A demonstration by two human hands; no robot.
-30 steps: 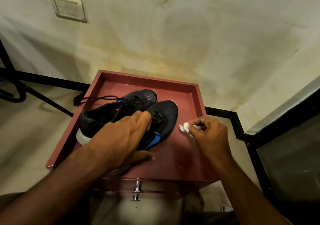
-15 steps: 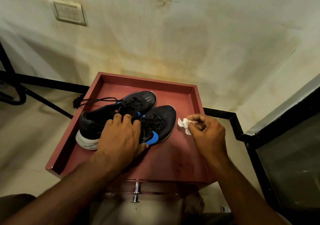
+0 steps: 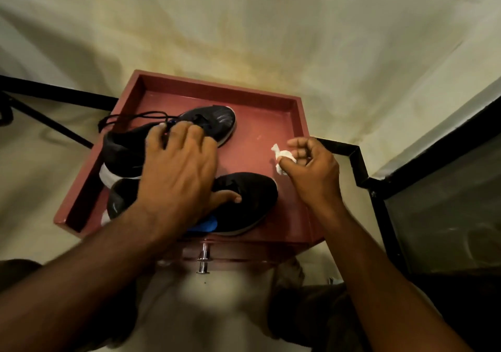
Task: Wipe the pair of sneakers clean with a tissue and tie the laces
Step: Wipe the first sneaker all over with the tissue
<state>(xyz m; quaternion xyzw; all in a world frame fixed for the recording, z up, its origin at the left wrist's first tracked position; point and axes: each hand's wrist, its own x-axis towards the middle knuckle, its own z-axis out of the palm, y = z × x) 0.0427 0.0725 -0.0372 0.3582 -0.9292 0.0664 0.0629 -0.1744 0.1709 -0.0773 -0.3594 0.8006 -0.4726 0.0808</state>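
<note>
- While the left hand lies spread over both sneakers, fingers on the far sneaker and thumb on the near sneaker, a shove could slide either along the red tray.
- Loose laces trail over the tray's left rim and may snag.
- Right hand pinches a crumpled tissue, apparently clear of both shoes; it could tear.
- Both sneakers lie lengthwise across the tray, toes pointing right.
</note>
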